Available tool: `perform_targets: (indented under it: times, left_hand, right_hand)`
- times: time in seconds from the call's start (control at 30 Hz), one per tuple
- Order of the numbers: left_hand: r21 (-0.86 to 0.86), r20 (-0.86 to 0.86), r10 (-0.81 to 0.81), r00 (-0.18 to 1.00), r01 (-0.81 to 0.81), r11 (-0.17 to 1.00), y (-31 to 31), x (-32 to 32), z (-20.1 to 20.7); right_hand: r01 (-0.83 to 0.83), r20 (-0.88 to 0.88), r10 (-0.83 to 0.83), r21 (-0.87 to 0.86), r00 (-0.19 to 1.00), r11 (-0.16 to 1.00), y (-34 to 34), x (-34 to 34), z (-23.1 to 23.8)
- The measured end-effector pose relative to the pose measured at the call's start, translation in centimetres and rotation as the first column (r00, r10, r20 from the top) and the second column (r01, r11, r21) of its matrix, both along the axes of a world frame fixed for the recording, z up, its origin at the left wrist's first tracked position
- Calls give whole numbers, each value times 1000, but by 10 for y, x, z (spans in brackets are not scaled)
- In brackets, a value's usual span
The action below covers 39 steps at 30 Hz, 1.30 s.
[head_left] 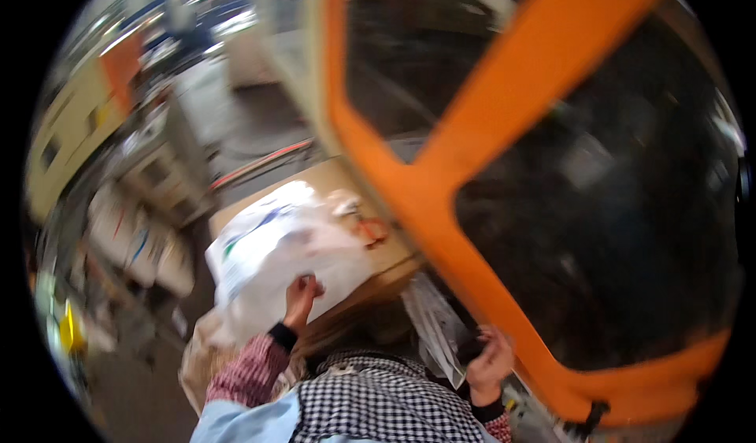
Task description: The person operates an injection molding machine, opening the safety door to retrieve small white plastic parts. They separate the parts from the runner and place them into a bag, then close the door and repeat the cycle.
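Observation:
My left hand (300,301) is over the front of a white plastic bag (268,242) lying on a cardboard box (394,262). Its fingers are curled together, and whatever they may hold is too small and blurred to make out. Low on the right, my right hand (490,364) is beside the edge of a large orange-framed machine door (441,183). Its fingers look loosely bent and apart, with nothing visible in them. At the bag's right side lies a small orange-handled tool (373,231), perhaps scissors, blurred.
The machine door with dark windows fills the right side. A clear plastic sheet (435,325) hangs between the box and the door. Filled white sacks (138,238) stand on the left, near a grey cabinet (161,167). A yellow object (72,329) is at the far left.

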<state>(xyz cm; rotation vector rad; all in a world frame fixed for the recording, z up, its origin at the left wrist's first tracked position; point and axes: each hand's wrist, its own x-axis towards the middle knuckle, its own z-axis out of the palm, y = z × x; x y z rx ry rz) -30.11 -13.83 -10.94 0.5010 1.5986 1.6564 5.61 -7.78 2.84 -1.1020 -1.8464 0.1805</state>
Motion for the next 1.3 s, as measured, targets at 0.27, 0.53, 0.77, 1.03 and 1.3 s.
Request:
perform_targets:
  times: [0.27, 0.53, 0.77, 1.03, 1.3]
  left_hand:
    - [-72, -53, -917, 395, 914, 398, 35, 124, 82]
    - [-122, -415, -855, 312, 912, 392, 56, 129, 137]
    - [49, -877, -458, 145, 975, 216, 81, 202, 220]
    - [113, -949, -270, 163, 975, 190, 93, 249, 248]
    - [397, -478, -538, 695, 717, 574, 103, 237, 243]
  right_hand:
    - [918, -290, -948, 397, 134, 9, -66, 168, 70]
    - [837, -699, -573, 67, 427, 542, -50, 152, 65]
    - [685, -654, -435, 179, 619, 706, -33, 79, 68]
    - [379, -667, -252, 50, 701, 924, -39, 88, 80]
    - [22, -409, 17, 91, 912, 996, 78, 76, 46]
